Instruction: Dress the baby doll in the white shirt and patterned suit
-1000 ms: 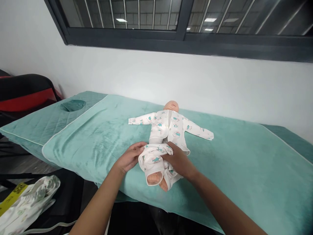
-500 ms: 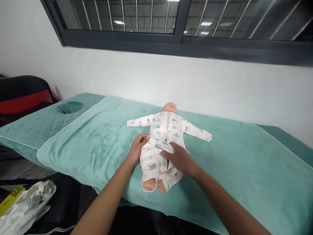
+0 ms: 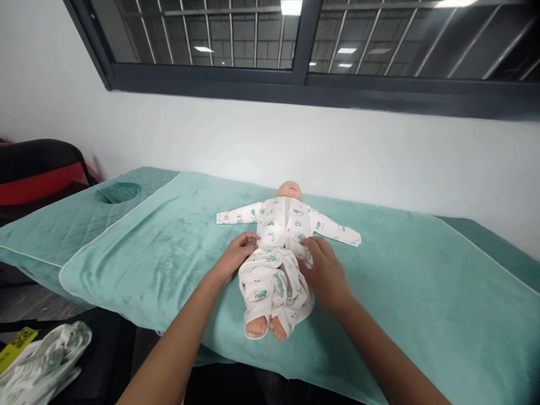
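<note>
Head camera feed, and from where I sit the far left shows a black and red chair (image 3: 42, 166), cut off by the edge of view. Below it, at the near left, white clothes (image 3: 48, 365) with a yellow label (image 3: 17, 347) lie on a dark seat (image 3: 110, 349); they are cropped, and I can't read the label. Next comes the bed (image 3: 76, 230), with a round hole (image 3: 118, 193) at its left end and a green blanket (image 3: 143, 270) across the middle.

I see the left hand (image 3: 236, 256) beside the doll's waist, fingers bent and touching cloth; whether it grips, I cannot tell. Centre, the doll (image 3: 289, 190) lies on its back on the blanket, head far, feet near. Its jacket (image 3: 272, 225) and trousers (image 3: 258, 284) are on, I judge: both sleeves spread out, both feet showing below the trouser legs. What seems left is tidying, since a gap runs down the jacket front and the trousers lie bunched and creased.

To the right, the right hand (image 3: 325, 273) pinches a fold that looks like the jacket's hem. Its knuckles hide the fingertips and part of the waist. I can't make out any fasteners clearly, and the doll's own hands don't show.
</note>
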`<state>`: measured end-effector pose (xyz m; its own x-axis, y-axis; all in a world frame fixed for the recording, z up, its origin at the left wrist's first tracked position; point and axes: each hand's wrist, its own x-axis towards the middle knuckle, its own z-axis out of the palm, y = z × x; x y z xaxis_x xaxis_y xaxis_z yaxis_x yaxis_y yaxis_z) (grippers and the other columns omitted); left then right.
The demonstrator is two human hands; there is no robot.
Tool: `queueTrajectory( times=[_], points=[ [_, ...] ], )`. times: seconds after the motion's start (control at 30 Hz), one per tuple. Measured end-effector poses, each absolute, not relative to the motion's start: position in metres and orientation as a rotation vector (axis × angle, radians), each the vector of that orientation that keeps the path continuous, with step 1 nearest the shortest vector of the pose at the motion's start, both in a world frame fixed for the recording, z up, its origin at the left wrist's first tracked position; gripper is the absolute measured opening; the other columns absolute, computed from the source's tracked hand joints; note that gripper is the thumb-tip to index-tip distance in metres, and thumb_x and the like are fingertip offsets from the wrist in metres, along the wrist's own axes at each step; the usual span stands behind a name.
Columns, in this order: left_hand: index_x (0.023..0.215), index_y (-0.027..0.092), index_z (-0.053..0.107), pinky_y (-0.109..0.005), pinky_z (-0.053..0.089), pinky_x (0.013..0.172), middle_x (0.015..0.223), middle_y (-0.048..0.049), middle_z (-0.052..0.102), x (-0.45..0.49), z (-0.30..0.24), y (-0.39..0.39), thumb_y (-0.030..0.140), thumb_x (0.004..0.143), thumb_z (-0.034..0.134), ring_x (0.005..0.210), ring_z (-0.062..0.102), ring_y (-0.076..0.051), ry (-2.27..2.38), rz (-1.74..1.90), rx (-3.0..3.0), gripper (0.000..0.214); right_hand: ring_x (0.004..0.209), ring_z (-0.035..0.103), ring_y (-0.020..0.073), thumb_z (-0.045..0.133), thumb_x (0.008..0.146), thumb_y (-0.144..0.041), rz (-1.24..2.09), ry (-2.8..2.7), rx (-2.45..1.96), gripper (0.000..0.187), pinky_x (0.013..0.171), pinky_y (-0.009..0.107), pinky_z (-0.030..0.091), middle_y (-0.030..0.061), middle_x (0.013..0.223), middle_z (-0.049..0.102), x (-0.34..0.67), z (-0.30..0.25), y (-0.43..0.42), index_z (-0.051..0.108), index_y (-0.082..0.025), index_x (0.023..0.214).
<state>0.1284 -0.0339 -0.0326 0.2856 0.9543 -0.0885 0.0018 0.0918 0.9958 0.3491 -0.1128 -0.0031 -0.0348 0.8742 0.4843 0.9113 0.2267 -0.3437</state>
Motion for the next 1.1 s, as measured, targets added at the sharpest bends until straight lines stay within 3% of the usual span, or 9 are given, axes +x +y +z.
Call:
queueTrajectory(
  times=[0.13, 0.27, 0.4, 0.5, 0.6, 0.7, 0.77, 0.87, 1.1],
  points=[
    [0.108, 0.022, 0.058, -0.032, 0.044, 0.087, 0.111, -0.0069, 0.052, 0.145, -0.011, -0.035, 0.029, 0.070, 0.072, 0.100, 0.054, -0.021, 1.256, 0.858, 1.711, 0.041, 0.095, 0.055, 0.0243, 0.050, 0.095, -0.027, -0.155, -2.064, -1.726, 0.007, 0.069, 0.032, 0.041, 0.0086, 0.104, 0.060, 0.341, -0.009, -0.103, 0.055, -0.022, 0.095],
    [0.114, 0.024, 0.057, -0.037, 0.043, 0.090, 0.120, -0.0103, 0.048, 0.167, -0.001, -0.043, 0.016, 0.072, 0.067, 0.112, 0.048, -0.028, 1.454, 0.696, 2.233, 0.044, 0.077, 0.056, 0.0198, 0.041, 0.098, -0.028, -0.111, -1.981, -1.738, 0.022, 0.064, 0.029, 0.038, 0.0049, 0.084, 0.060, 0.333, -0.008, -0.095, 0.050, -0.022, 0.079],
    [0.096, 0.023, 0.058, -0.033, 0.043, 0.077, 0.104, -0.0077, 0.057, 0.168, -0.004, -0.041, 0.029, 0.087, 0.052, 0.096, 0.054, -0.024, 1.571, 0.848, 2.299, 0.013, 0.060, 0.057, 0.0163, 0.052, 0.092, -0.043, 0.353, -1.431, -1.647, 0.024, 0.058, 0.027, 0.041, -0.0026, 0.064, 0.055, 0.352, -0.003, -0.094, 0.050, -0.022, 0.079],
    [0.079, 0.022, 0.053, -0.029, 0.043, 0.068, 0.077, -0.0014, 0.058, 0.145, -0.011, -0.025, 0.036, 0.093, 0.042, 0.074, 0.055, -0.018, 1.664, 1.113, 1.901, 0.022, 0.064, 0.061, 0.0160, 0.060, 0.083, -0.051, 0.612, -0.954, -1.415, 0.030, 0.061, 0.028, 0.050, -0.0034, 0.069, 0.059, 0.391, -0.007, -0.102, 0.054, -0.021, 0.082],
    [0.072, 0.021, 0.049, -0.029, 0.044, 0.063, 0.069, -0.0009, 0.056, 0.107, -0.024, -0.003, 0.033, 0.091, 0.040, 0.065, 0.055, -0.017, 1.780, 1.227, 1.620, 0.024, 0.066, 0.062, 0.0168, 0.065, 0.076, -0.050, 0.645, -0.739, -1.459, 0.032, 0.062, 0.031, 0.052, -0.0012, 0.074, 0.062, 0.442, -0.024, -0.118, 0.058, -0.020, 0.080],
    [0.066, 0.021, 0.050, -0.035, 0.046, 0.070, 0.067, -0.0029, 0.054, 0.078, -0.042, 0.007, 0.023, 0.082, 0.051, 0.072, 0.056, -0.022, 1.857, 1.222, 1.619, 0.016, 0.057, 0.057, 0.0179, 0.064, 0.075, -0.051, 0.498, -0.847, -1.876, 0.033, 0.057, 0.032, 0.047, -0.0001, 0.064, 0.060, 0.481, -0.041, -0.134, 0.059, -0.019, 0.079],
    [0.076, 0.019, 0.057, -0.039, 0.045, 0.083, 0.084, -0.0069, 0.059, 0.071, -0.053, 0.005, 0.018, 0.075, 0.056, 0.091, 0.057, -0.026, 1.887, 1.262, 1.665, 0.002, 0.058, 0.057, 0.0186, 0.062, 0.076, -0.051, 0.288, -0.963, -2.018, 0.033, 0.058, 0.033, 0.045, 0.0011, 0.066, 0.062, 0.485, -0.047, -0.142, 0.060, -0.020, 0.084],
    [0.100, 0.019, 0.061, -0.041, 0.041, 0.098, 0.112, -0.0101, 0.059, 0.078, -0.059, -0.009, 0.020, 0.077, 0.054, 0.114, 0.051, -0.028, 1.785, 1.361, 1.857, 0.024, 0.066, 0.059, 0.0195, 0.059, 0.079, -0.050, 0.200, -1.190, -1.912, 0.032, 0.065, 0.033, 0.047, 0.0032, 0.076, 0.065, 0.457, -0.043, -0.143, 0.061, -0.021, 0.092],
    [0.087, 0.021, 0.071, -0.031, 0.046, 0.082, 0.092, -0.0041, 0.071, 0.097, -0.041, -0.043, 0.036, 0.084, 0.057, 0.088, 0.062, -0.022, 1.118, 0.892, 1.696, 0.021, 0.075, 0.057, 0.0177, 0.051, 0.091, -0.040, 0.690, -1.724, -1.437, 0.023, 0.070, 0.030, 0.046, 0.0018, 0.081, 0.064, 0.362, -0.017, -0.121, 0.062, -0.022, 0.081]
  ],
)
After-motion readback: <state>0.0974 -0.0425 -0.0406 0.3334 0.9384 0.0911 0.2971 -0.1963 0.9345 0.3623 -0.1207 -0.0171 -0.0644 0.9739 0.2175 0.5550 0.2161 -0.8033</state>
